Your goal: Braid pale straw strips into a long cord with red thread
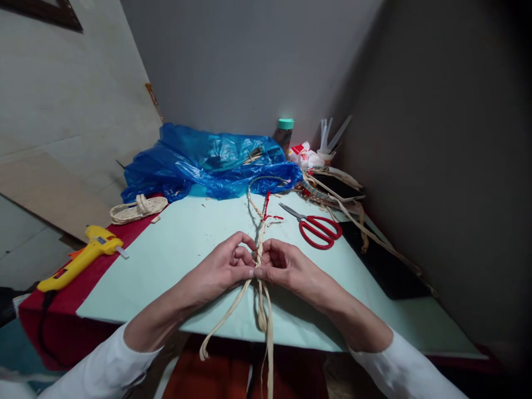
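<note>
A pale braid of flat natural fibre strips (260, 238) runs up the middle of the table. My left hand (233, 257) pinches it from the left, and my right hand (285, 263) pinches it from the right, thumbs almost meeting. Below the thumbs the loose strips (269, 327) spread apart and hang over the front edge. Red yarn (266, 208) is tied around the braid farther up, where a thin curved cord continues toward the back. Scissors with red handles (318, 228) lie to the right of my hands.
At the left edge is a yellow glue gun (83, 259), beside a woven slipper-like piece (139, 209). Blue plastic sheeting (199, 160) covers the back. A green-lidded jar (285, 130), a cup of glue sticks (327, 155), and loose strips over a black flat object (386, 266) are farther right.
</note>
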Demonstrator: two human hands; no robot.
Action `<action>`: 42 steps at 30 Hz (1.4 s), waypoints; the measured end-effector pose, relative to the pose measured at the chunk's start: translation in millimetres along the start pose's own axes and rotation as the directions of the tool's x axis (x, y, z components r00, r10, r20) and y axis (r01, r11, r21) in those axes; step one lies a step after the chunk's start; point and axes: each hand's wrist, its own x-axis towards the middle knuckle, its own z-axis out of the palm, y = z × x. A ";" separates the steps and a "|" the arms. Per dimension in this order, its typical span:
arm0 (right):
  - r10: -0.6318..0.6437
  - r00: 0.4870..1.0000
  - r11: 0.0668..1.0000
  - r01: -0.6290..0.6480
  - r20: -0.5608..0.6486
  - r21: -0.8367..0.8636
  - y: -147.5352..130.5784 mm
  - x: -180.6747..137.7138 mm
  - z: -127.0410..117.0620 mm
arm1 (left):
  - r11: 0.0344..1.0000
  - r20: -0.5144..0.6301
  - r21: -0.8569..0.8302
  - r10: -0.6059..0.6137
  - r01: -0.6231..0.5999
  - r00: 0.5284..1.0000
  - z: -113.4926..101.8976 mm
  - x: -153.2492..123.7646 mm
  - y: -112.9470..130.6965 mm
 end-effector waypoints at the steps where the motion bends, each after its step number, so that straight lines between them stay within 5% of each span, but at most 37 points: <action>1: -0.004 1.000 1.000 0.004 0.007 -0.009 0.4 -0.3 -0.3 | 1.000 0.012 -0.005 -0.002 0.002 1.000 -0.2 -0.5 -0.1; 10: 0.059 0.996 0.894 -0.080 -0.060 -0.442 0.3 -7.0 -2.2 | 0.987 0.054 0.101 -0.127 0.121 0.990 -3.2 -0.5 -3.5; 16: 0.086 0.996 0.934 -0.089 -0.025 -0.347 5.4 -13.4 -2.2 | 0.989 0.080 0.096 -0.124 0.116 0.989 5.1 -1.0 -5.7; 25: -0.013 1.000 0.924 0.001 -0.027 -0.383 1.5 -18.2 -2.4 | 0.973 0.006 -0.184 -0.144 0.143 0.990 16.2 3.0 -7.7; 37: -0.049 0.987 0.939 -0.006 -0.151 -0.343 0.2 -23.8 -4.1 | 0.982 -0.138 0.189 -0.007 0.033 0.990 14.9 -0.5 2.1; 42: -0.075 0.980 0.944 0.012 -0.182 -0.329 7.4 -21.5 -6.3 | 0.984 -0.123 0.173 -0.029 0.050 0.992 19.7 3.8 4.5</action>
